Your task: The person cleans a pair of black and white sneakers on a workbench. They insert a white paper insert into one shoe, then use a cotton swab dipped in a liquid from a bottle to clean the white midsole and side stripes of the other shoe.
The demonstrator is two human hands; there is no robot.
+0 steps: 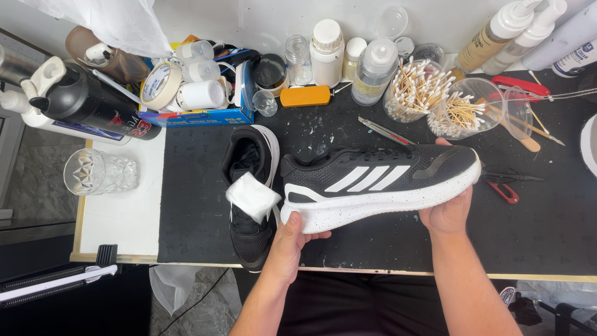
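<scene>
Above the black-matted desk [205, 218], a black mesh sneaker with white speckled sole [379, 183] is gripped heel and toe by the left hand [291, 239] and right hand [449, 208], fingers clenched on it; the glass jar of cotton swabs [415, 90] behind the sneaker could be toppled if it is swung.

Two shoes [379, 183] – two hands [292, 239]

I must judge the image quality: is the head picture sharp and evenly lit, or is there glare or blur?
Head view: even light, soft shadows; shoe and both hands sharp; slight glare on the bottles; edges look a little bent by the wide lens.
</scene>
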